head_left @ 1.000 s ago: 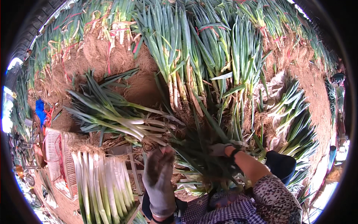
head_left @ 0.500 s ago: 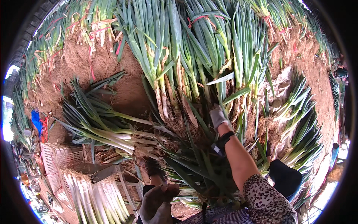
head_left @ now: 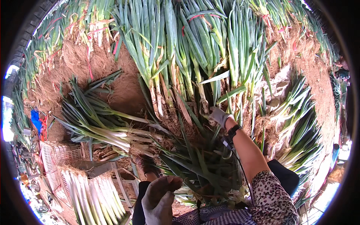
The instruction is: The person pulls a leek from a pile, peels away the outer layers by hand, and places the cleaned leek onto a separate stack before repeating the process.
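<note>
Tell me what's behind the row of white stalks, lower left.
Beyond the white stalks, a gray metal frame shows, with a pale openwork crate left of it. The stalks cover whatever lies directly beneath them, so that can't be seen.

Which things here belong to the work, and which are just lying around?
Likely part of it:
- right hand, at the base of the upright onions
- left hand
- white-stalked onions, lower left

Likely lying about:
- blue object, far left
- crumpled pale sheet, right
</note>
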Tool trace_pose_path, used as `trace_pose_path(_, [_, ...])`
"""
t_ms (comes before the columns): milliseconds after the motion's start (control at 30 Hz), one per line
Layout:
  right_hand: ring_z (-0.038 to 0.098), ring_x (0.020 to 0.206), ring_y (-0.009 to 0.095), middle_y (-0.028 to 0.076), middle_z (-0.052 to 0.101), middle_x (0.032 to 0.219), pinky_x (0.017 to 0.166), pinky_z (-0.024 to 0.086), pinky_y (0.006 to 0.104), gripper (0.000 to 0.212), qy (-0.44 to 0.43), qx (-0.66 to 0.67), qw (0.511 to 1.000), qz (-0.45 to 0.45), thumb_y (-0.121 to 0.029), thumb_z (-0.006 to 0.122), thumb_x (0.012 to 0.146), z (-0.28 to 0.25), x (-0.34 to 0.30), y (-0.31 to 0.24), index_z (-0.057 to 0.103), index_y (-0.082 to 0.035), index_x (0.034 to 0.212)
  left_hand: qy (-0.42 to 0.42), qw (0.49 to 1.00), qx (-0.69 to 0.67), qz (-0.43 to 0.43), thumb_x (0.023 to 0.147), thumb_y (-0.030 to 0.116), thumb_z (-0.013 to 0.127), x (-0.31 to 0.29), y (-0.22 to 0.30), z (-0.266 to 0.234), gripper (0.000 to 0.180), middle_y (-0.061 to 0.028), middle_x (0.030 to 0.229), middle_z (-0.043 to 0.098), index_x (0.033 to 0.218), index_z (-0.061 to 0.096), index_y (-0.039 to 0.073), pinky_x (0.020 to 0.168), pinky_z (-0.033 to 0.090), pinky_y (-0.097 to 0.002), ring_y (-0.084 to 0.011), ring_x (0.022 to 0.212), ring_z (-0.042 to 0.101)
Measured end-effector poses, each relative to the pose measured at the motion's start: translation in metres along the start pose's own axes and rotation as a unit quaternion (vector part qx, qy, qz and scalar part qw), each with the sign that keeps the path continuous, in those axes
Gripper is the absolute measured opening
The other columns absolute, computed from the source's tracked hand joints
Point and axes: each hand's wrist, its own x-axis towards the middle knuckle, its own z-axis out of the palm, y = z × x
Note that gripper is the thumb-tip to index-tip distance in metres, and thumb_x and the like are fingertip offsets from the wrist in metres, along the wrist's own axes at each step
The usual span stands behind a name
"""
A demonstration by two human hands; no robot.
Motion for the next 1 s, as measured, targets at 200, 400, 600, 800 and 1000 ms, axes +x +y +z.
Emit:
trace_pose_path(200, [0.054, 0.107, 0.023, 0.006, 0.056, 0.123, 0.091, 0.041, 0.0343, 0.065, 0.026, 0.053, 0.956, -0.287, -0.028, 0.067, 0.082, -0.019, -0.014, 0.042, 0.035, -0.017, 0.137, -0.050, 0.999, -0.010, 0.004, 0.090, 0.001, 0.047, 0.005, -0.008, 0.014, 0.034, -0.0138, 0.116, 0.057, 0.123, 0.046, -0.004, 0.095, 0.042, -0.0367, -0.0250, 0.106, 0.056])
trace_pose_path(400, [0.062, 0.089, 0.026, 0.019, 0.059, 0.112, 0.070, 0.051, 0.0321, 0.042, 0.109, -0.193, 0.957, -0.186, -0.005, 0.056, 0.081, 0.005, -0.042, -0.003, 0.051, -0.005, 0.124, -0.068, 0.998, -0.011, -0.008, 0.089, 0.004, 0.049, 0.008, -0.006, 0.024, 0.034, -0.0135, 0.113, 0.058, 0.122, 0.046, -0.005, 0.094, 0.043, -0.0365, -0.0245, 0.104, 0.057])
trace_pose_path(600, [0.063, 0.086, 0.020, 0.012, 0.062, 0.113, 0.070, 0.050, 0.0245, 0.046, 0.249, 0.049, 0.958, -0.136, 0.001, 0.050, 0.081, -0.069, -0.015, 0.078, 0.050, -0.008, 0.127, -0.034, 0.998, 0.039, -0.020, 0.089, 0.004, 0.050, 0.017, -0.010, 0.022, 0.033, -0.0142, 0.112, 0.059, 0.121, 0.047, -0.004, 0.094, 0.043, -0.0365, -0.0249, 0.105, 0.057])
trace_pose_path(800, [0.054, 0.108, 0.023, 0.017, 0.041, 0.136, 0.093, 0.045, 0.0297, 0.057, 0.339, -0.185, 0.899, -0.208, -0.007, 0.056, 0.084, -0.106, -0.009, 0.087, 0.034, -0.007, 0.137, -0.073, 0.996, -0.016, -0.039, 0.088, 0.004, 0.051, 0.016, -0.012, 0.042, 0.033, -0.0147, 0.112, 0.059, 0.120, 0.048, -0.005, 0.094, 0.042, -0.0370, -0.0257, 0.105, 0.057])
trace_pose_path(1000, [0.033, 0.125, 0.044, 0.023, 0.025, 0.143, 0.103, 0.034, 0.0439, 0.088, 0.443, -0.164, 0.880, -0.038, -0.025, 0.070, 0.071, 0.001, -0.021, -0.016, 0.020, -0.018, 0.143, -0.059, 0.997, 0.029, -0.048, 0.088, 0.005, 0.052, 0.022, -0.020, 0.048, 0.033, -0.0130, 0.110, 0.059, 0.119, 0.049, -0.004, 0.093, 0.043, -0.0361, -0.0245, 0.104, 0.057])
